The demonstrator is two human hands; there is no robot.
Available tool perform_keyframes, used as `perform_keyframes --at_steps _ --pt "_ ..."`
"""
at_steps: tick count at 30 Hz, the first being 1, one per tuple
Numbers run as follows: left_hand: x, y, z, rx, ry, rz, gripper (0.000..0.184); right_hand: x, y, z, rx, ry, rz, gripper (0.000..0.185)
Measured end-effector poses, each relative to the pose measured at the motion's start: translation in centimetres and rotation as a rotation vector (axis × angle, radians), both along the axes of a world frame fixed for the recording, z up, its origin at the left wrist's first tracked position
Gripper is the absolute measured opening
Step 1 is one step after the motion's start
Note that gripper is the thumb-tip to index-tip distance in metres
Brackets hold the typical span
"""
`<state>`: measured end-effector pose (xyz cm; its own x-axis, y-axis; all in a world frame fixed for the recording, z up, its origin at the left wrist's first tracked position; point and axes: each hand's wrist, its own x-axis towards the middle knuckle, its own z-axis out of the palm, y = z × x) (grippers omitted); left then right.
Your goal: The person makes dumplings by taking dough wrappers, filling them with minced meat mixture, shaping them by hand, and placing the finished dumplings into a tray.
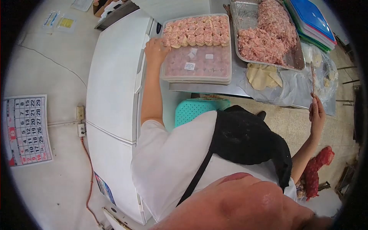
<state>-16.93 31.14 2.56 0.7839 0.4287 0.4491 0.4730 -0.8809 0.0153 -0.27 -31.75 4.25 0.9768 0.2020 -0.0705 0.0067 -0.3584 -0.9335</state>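
My left hand (pixel 155 50) is at the left edge of a plastic tray (pixel 230 57), its fingers curled around a dumpling at the near row's left end; the fingers partly hide it. Rows of open-topped meat dumplings (pixel 197 30) fill the tray's far half. Its near half is a clear cover or surface with small white labels (pixel 189 66), and pink pieces show through. On the other side, my right hand (pixel 317 109) is closed around the lower end of a thin spatula (pixel 313 78), which points up over the plastic bags.
A metal pan (pixel 245 17) holds ground meat (pixel 264 42). Dumpling wrappers (pixel 263 76) lie on plastic (pixel 289 86) at the counter edge. Colored lids (pixel 312 19) are stacked right. A turquoise basket (pixel 191 111) sits below, a white refrigerator (pixel 115 76) at left, a red mesh sack (pixel 314 172) on the floor.
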Motion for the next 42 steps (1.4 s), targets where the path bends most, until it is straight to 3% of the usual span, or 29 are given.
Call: perform_keyframes --at_steps 8,10,14,18,22,26,29,32,35,36,39,42 --pt "0.8 0.4 -0.5 0.019 0.05 -0.007 0.043 1.8 1.1 0.7 -0.002 0.071 0.088 0.036" --pt "1.1 0.9 -0.5 -0.083 0.027 -0.06 0.042 3.1 1.5 1.2 0.031 0.048 0.156 0.037" --pt "2.6 -2.9 2.0 -0.026 -0.091 -0.249 0.04 7.2 2.5 2.1 -0.175 -0.019 0.291 0.029" --pt "5.0 -14.7 6.5 -0.269 -0.26 -0.36 0.035 13.3 1.9 1.0 -0.563 -0.507 0.489 0.025" --pt "7.6 -26.3 4.2 -0.852 -0.165 -0.559 0.029 17.7 4.1 4.8 -0.952 -0.727 0.62 0.021" --pt "12.1 -33.4 -3.1 -0.93 0.055 -0.746 0.03 23.7 7.1 4.0 -0.977 -1.077 0.588 0.019" --pt "15.3 -37.4 -7.5 -0.73 -0.034 -0.782 0.03 27.3 9.7 -1.8 -0.859 -1.203 0.64 0.014" --pt "17.4 -39.4 -11.1 -0.435 -0.033 -0.682 0.028 22.3 10.2 -4.0 -0.873 -1.065 0.777 0.012" --pt "17.3 -40.5 -9.7 -0.62 -0.077 -0.618 0.019 18.3 6.7 -2.2 -0.876 -0.982 0.973 0.014" --pt "17.2 -40.0 -11.0 -0.452 -0.121 -0.671 0.016 18.1 5.8 -1.2 -0.883 -0.943 1.039 0.014" --pt "16.5 -40.8 -7.8 -0.648 -0.276 -0.545 0.012 21.3 5.2 1.4 -0.818 -1.0 1.014 0.014" --pt "15.3 -40.9 -7.2 -1.232 -0.288 -0.193 0.016 23.6 7.0 2.8 -0.831 -0.988 0.906 0.014"
